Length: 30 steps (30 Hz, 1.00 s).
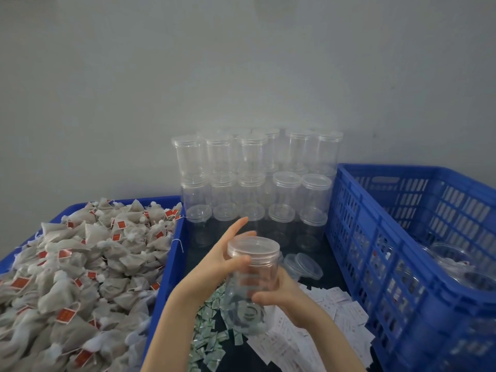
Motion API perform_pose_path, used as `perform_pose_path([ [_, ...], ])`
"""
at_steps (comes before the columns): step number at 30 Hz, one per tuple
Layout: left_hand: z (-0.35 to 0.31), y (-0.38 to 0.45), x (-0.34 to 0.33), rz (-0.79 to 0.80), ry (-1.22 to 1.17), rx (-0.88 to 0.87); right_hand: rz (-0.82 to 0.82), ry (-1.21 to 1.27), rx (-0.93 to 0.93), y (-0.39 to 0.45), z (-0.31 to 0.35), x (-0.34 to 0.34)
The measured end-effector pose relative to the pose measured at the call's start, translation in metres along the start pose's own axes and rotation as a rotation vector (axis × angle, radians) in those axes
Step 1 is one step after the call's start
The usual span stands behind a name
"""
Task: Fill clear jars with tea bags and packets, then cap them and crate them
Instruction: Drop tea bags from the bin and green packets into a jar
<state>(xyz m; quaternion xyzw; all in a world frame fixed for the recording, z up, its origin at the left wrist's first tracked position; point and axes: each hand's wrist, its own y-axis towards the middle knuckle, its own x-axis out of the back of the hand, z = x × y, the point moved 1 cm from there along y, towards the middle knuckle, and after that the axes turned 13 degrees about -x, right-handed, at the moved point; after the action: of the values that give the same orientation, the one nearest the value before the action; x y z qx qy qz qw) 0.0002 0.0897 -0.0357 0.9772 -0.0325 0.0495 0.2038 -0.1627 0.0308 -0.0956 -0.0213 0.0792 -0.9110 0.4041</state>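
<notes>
Empty jar [251, 285] held mid-air over the bench, axis near upright, tilted. Right hand [284, 294] grasps the body; left hand [222, 253] fingers sit on the lid [253, 247], nearest for unscrewing.

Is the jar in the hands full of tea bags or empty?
Empty, it seems. The held jar is see-through, and only the packets lying under it show through its wall. Its lid is on.
</notes>
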Motion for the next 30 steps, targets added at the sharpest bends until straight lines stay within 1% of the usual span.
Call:
perform_pose_path([
  [1, -0.002, 0.001, -0.005, -0.021, 0.012, -0.013, -0.046, -0.005, -0.012, 0.003, 0.001, -0.003],
  [2, -0.003, 0.002, -0.012, -0.091, 0.074, -0.022, -0.124, -0.020, -0.020, 0.006, 0.003, -0.007],
  [3, -0.004, 0.004, -0.019, -0.194, 0.184, -0.028, -0.231, -0.060, -0.013, 0.009, 0.005, -0.011],
  [5, -0.002, 0.006, -0.035, -0.414, 0.483, -0.007, -0.431, -0.129, 0.061, 0.012, 0.010, -0.020],
  [6, -0.002, 0.005, -0.043, -0.508, 0.581, -0.004, -0.482, -0.146, 0.097, 0.012, 0.010, -0.024],
  [7, 0.000, 0.005, -0.049, -0.566, 0.620, -0.002, -0.514, -0.172, 0.119, 0.012, 0.008, -0.028],
  [8, 0.003, 0.004, -0.053, -0.580, 0.610, -0.003, -0.544, -0.197, 0.129, 0.010, 0.008, -0.030],
  [9, 0.005, 0.004, -0.053, -0.545, 0.554, 0.002, -0.555, -0.182, 0.119, 0.009, 0.006, -0.029],
  [10, 0.006, 0.003, -0.050, -0.469, 0.455, 0.017, -0.527, -0.112, 0.101, 0.008, 0.003, -0.026],
  [12, 0.005, 0.002, -0.034, -0.296, 0.239, 0.038, -0.370, 0.047, 0.061, 0.006, -0.003, -0.014],
  [13, 0.005, 0.000, -0.023, -0.242, 0.179, 0.021, -0.268, 0.083, 0.041, 0.003, -0.006, -0.007],
  [15, 0.003, -0.003, -0.001, -0.146, 0.127, -0.012, -0.076, 0.085, 0.000, -0.006, -0.006, -0.001],
  [17, 0.003, -0.004, 0.009, 0.042, 0.040, 0.018, 0.078, 0.058, -0.024, -0.010, -0.007, 0.000],
  [18, 0.003, -0.004, 0.008, 0.119, 0.014, 0.035, 0.108, 0.053, -0.026, -0.010, -0.008, -0.001],
  [19, 0.003, -0.003, 0.004, 0.143, 0.040, 0.033, 0.085, 0.043, -0.027, -0.009, -0.009, -0.004],
  [20, 0.005, 0.000, -0.002, 0.096, 0.124, 0.023, 0.007, 0.024, -0.028, -0.006, -0.007, -0.006],
  [21, 0.007, 0.004, -0.009, -0.022, 0.252, 0.011, -0.112, -0.015, -0.028, -0.002, -0.007, -0.009],
  [23, 0.009, 0.009, -0.026, -0.312, 0.492, -0.055, -0.398, -0.118, -0.011, 0.004, -0.008, -0.015],
  [24, 0.009, 0.009, -0.034, -0.434, 0.530, -0.090, -0.470, -0.119, 0.008, 0.005, -0.012, -0.016],
  [25, 0.012, 0.009, -0.039, -0.529, 0.514, -0.123, -0.500, -0.085, 0.027, 0.006, -0.016, -0.017],
  [27, 0.015, 0.011, -0.037, -0.649, 0.436, -0.148, -0.537, -0.021, 0.044, 0.005, -0.024, -0.014],
  [28, 0.018, 0.014, -0.032, -0.677, 0.395, -0.125, -0.564, -0.001, 0.046, 0.004, -0.027, -0.010],
  [30, 0.030, 0.026, -0.015, -0.677, 0.362, 0.004, -0.620, 0.016, 0.045, 0.002, -0.033, -0.001],
])
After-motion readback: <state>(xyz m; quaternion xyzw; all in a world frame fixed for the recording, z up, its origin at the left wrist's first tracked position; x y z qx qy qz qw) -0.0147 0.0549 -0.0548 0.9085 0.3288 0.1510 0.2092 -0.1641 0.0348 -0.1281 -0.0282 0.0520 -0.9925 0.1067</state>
